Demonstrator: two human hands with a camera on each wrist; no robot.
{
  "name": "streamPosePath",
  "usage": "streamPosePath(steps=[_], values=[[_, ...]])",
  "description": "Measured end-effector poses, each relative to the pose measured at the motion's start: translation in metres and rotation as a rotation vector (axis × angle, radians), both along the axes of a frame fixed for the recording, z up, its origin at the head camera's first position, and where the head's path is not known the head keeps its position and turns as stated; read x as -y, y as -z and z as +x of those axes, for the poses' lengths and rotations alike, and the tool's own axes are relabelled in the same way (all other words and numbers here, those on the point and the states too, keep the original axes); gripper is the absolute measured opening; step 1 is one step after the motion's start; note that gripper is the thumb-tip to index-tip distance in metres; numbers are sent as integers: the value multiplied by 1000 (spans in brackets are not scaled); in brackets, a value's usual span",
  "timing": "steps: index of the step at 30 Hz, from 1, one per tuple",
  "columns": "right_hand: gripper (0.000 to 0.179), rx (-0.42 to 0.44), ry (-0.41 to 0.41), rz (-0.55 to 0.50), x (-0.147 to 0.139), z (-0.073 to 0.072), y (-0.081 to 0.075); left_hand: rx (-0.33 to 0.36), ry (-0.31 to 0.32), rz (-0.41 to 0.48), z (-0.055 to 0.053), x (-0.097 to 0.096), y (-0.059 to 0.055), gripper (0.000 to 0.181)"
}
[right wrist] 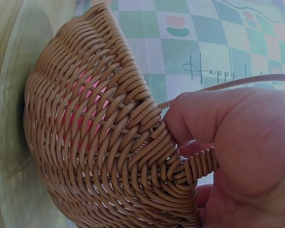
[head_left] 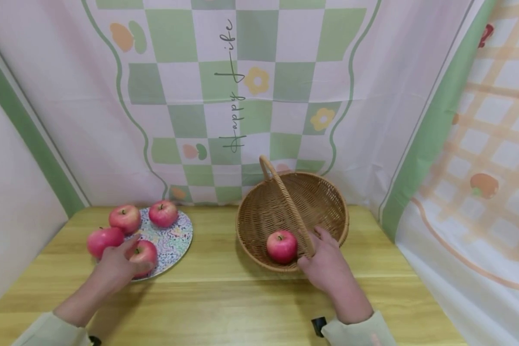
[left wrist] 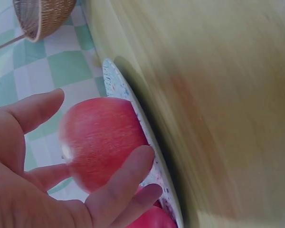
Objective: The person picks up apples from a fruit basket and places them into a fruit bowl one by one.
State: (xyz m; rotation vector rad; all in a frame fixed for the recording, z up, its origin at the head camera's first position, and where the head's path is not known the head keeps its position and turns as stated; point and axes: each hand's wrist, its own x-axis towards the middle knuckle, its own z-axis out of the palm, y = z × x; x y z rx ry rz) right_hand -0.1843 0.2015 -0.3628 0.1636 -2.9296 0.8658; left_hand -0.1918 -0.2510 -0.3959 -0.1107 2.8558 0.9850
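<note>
My left hand [head_left: 112,269] reaches over the front apple [head_left: 145,254] on a round, colourfully patterned plate [head_left: 179,240]. In the left wrist view its fingers spread around that red apple [left wrist: 102,142], with the thumb apart from the skin. Three more apples sit on the plate: one at the left [head_left: 103,242], one behind [head_left: 125,218] and one at the back right [head_left: 163,214]. On the right, my right hand [head_left: 328,264] grips the base of the handle of a woven wicker basket [head_left: 259,216] at its near rim. One apple [head_left: 282,246] lies inside the basket.
Plate and basket stand apart on a light wooden table [head_left: 216,298]. Behind them hangs a green-and-white checked cloth [head_left: 216,115] reaching down to the table's back edge. More cloth hangs at the right side [head_left: 480,192] and along the left.
</note>
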Motion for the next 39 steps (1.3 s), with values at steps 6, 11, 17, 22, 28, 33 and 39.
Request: streamPosePath(steps=[6, 11, 17, 22, 28, 33, 39], values=[[68, -16, -4, 6, 0, 0, 1, -30, 2, -43, 2, -1, -4, 99], [68, -17, -4, 7, 0, 1, 1, -26, -11, -53, 4, -3, -13, 100], [68, -15, -4, 13, 0, 1, 1, -73, -20, -82, 2, -5, -26, 99], [69, -13, -5, 16, 0, 1, 1, -128, -33, -69, -3, -6, -34, 104], [68, -20, -1, 14, 0, 2, 1, -248, -35, -44, -14, -32, -49, 104], [68, -26, -6, 23, 1, 2, 1, -339, -4, 33, -21, -61, -58, 104], [68, -25, -4, 19, 1, 3, 1, -357, 146, 208, -31, -96, -50, 103]])
